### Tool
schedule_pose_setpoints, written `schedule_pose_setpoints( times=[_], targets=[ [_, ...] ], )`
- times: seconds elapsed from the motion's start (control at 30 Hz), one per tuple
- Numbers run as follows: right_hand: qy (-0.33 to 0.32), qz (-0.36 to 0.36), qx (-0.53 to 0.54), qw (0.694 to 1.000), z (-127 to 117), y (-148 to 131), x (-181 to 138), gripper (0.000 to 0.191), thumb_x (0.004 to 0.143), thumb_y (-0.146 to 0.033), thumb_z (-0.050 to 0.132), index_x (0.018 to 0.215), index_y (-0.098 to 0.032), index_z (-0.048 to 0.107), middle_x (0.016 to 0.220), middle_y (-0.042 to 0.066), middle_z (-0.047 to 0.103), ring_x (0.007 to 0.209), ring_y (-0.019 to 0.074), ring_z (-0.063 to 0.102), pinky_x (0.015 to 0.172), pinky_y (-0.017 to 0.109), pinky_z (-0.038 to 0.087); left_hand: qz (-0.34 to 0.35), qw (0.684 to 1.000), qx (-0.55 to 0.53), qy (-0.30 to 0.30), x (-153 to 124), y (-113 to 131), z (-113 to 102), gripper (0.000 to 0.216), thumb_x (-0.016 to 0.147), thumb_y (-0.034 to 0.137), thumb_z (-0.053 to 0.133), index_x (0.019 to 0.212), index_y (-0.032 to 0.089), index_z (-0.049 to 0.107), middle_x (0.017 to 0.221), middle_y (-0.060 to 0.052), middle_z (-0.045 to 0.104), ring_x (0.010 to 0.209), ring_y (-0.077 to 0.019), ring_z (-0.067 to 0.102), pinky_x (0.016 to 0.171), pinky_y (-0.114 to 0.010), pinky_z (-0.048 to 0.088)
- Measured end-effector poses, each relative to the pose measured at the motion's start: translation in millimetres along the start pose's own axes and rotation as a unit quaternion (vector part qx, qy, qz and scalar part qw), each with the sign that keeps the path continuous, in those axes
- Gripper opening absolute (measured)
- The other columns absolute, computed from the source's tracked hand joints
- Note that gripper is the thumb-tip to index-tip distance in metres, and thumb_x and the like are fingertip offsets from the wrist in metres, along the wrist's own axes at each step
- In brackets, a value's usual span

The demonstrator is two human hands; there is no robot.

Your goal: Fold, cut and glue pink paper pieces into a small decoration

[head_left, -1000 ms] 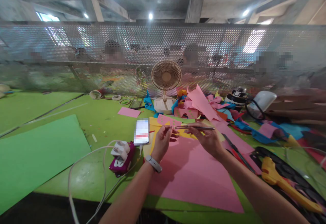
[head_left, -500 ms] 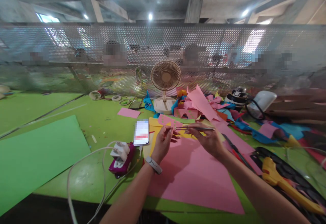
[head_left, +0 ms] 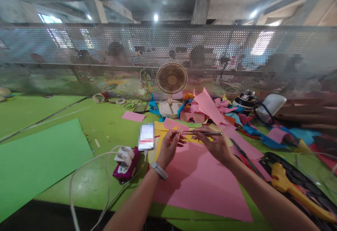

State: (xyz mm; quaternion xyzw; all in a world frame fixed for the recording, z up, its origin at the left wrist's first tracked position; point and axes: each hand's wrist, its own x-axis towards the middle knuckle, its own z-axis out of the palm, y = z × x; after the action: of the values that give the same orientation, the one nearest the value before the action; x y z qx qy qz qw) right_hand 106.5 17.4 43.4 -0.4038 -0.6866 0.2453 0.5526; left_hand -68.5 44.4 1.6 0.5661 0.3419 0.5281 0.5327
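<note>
Above the pink paper sheet, my right hand is closed around metal tweezers, whose tips point left. My left hand, with a pale watch on its wrist, has its thumb and fingers pinched together at the tweezer tips. Whatever lies between those fingertips is too small to make out. Yellow paper shows beneath and beyond both hands. A phone with a lit screen lies just left of my left hand.
A purple power strip with white plugs and loose cables sits left. Behind stand a small fan and heaped paper scraps. On the right, a yellow-handled tool rests on a black tray. Green paper covers the left.
</note>
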Motion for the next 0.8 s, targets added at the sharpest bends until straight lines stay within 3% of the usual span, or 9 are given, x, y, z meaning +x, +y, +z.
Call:
schedule_pose_setpoints(
  times=[0.8],
  targets=[
    [0.009,0.007,0.004,1.0,0.9,0.8,0.0,0.02,0.081,-0.036,0.058,0.088,-0.021,0.069,0.09,0.006,0.07,0.069,0.0196,0.068,0.061,0.03,0.058,0.004,1.0,-0.026,0.003,0.3,0.6,1.1,0.025,0.083,0.041,0.054,0.088,0.017,0.05,0.078,-0.003,0.062,0.069,-0.0158,0.064,0.06,-0.028,0.053]
  ],
)
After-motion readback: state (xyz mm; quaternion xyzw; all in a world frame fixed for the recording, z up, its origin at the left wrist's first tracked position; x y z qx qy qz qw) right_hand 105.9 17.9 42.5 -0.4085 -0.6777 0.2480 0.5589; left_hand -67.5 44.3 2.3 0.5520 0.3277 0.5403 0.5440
